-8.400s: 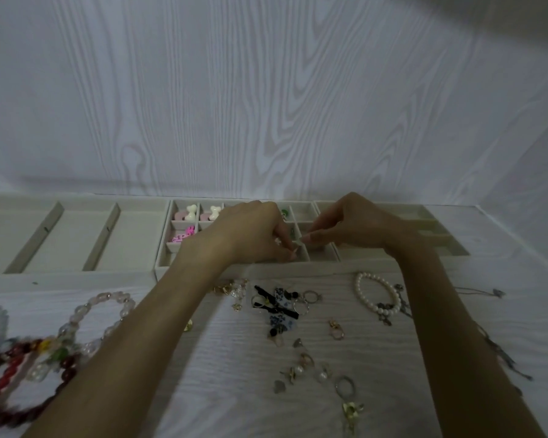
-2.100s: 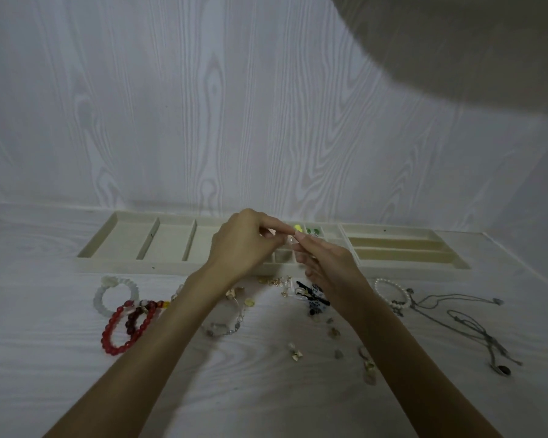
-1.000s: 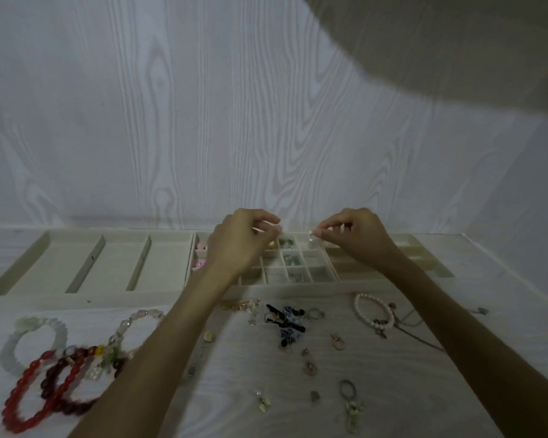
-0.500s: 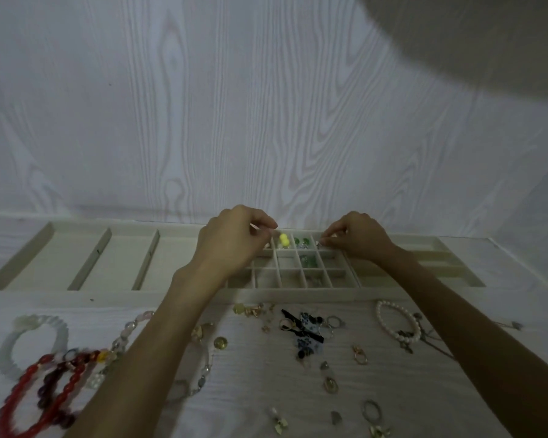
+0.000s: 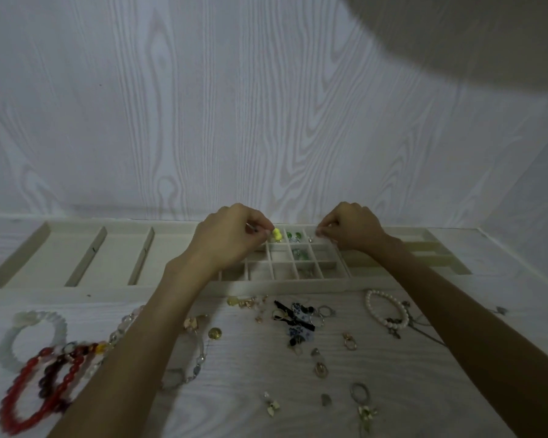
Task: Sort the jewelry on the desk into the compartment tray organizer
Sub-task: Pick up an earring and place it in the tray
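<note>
A yellow earring point(image 5: 276, 234) sits in a back cell of the tray point(image 5: 279, 281), just beside the left hand point(image 5: 230, 237), whose fingertips pinch something tiny. The right hand point(image 5: 350, 230) pinches a small piece over the back cells. Bracelets point(image 5: 41, 371) and loose jewelry point(image 5: 293, 320) lie on the desk point(image 5: 408, 390).

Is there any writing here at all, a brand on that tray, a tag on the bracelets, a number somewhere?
None: no word, number or sign can be read.
The compartment tray shows bare rims and dividers.
The red bead bracelet and pearl bracelet carry no visible tag.
The small charms on the desk are too small and blurred to show any marking.
The wall shows only wood grain.
</note>
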Demonstrator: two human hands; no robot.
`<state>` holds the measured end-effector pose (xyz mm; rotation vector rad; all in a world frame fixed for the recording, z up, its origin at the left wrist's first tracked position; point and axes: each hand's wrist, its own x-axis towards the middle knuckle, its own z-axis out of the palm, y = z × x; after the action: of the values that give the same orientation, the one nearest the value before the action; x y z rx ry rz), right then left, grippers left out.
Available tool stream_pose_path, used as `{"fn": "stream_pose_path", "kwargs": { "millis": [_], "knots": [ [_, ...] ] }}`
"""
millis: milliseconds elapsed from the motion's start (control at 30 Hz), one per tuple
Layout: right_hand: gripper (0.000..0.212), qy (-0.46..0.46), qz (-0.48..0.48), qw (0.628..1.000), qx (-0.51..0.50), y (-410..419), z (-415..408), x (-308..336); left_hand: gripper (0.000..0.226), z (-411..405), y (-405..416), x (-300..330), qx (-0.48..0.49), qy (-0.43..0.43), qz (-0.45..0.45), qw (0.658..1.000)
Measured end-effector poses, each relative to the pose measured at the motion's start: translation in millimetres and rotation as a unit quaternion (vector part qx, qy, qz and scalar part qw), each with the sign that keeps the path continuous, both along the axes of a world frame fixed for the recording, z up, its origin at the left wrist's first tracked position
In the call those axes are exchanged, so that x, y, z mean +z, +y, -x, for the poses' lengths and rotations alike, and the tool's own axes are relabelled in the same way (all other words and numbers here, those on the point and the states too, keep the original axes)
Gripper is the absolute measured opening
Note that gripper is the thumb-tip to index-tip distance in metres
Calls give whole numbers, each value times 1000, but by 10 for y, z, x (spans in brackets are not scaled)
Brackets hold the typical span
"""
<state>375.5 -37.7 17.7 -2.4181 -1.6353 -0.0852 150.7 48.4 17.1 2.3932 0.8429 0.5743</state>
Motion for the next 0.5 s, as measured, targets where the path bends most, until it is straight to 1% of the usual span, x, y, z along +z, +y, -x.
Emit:
{"fn": "stream_pose_path", "kwargs": {
  "millis": [100,267,367,500],
  "knots": [
    [18,14,-32,999,1,-222,19,180,16,76,-70,40,-8,8,-8,1000],
    [13,67,-80,994,14,-727,244,388,16,186,-330,109,-41,28,-24,998],
    [9,100,-69,992,29,-1042,466,351,18,266,-568,100,-65,40,-31,997],
    [11,95,-10,994,56,-1366,729,199,22,321,-871,0,-120,90,-15,989]
  ]
}}
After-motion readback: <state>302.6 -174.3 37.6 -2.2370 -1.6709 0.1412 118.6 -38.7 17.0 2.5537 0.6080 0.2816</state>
